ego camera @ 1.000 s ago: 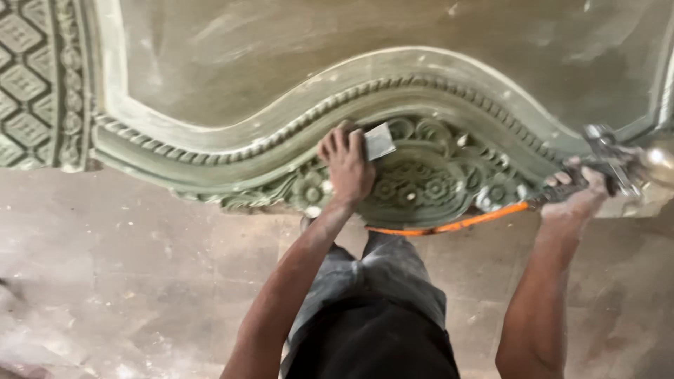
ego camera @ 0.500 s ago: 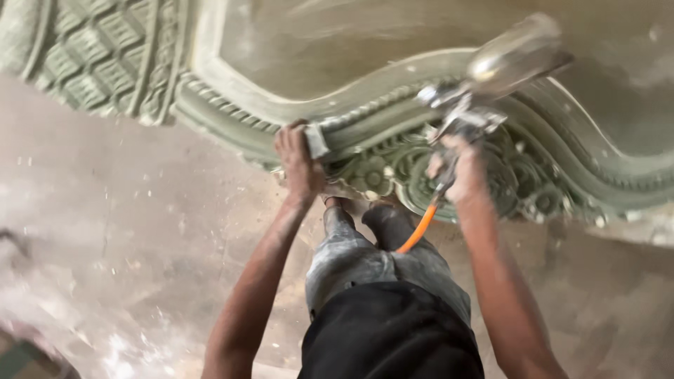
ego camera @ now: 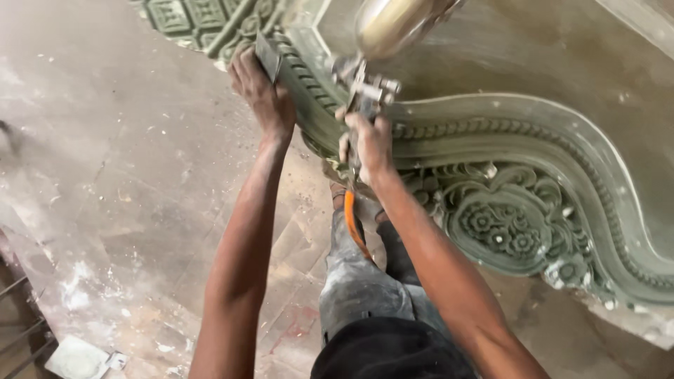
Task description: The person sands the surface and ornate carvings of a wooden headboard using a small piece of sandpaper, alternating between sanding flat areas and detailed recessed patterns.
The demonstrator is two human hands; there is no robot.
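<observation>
A large carved wooden panel (ego camera: 519,217), coated grey-green, lies across the upper right, with flower carving and a rope-pattern curved border. My right hand (ego camera: 368,144) grips the handle of a metal spray gun (ego camera: 365,88) whose shiny cup (ego camera: 393,21) points up over the panel's border. An orange hose (ego camera: 351,224) runs down from the gun between my legs. My left hand (ego camera: 260,91) holds a small flat grey pad (ego camera: 268,56) against the panel's edge, just left of the gun.
A dusty, paint-spattered concrete floor (ego camera: 126,189) spreads to the left. A lattice-carved section (ego camera: 203,21) of the panel sits at top. A small white object (ego camera: 81,358) lies at the bottom left, beside metal bars (ego camera: 21,330).
The view has swung right along the panel. My right hand with the spray gun has come in close beside my left hand, and both now work at the border near the lattice section.
</observation>
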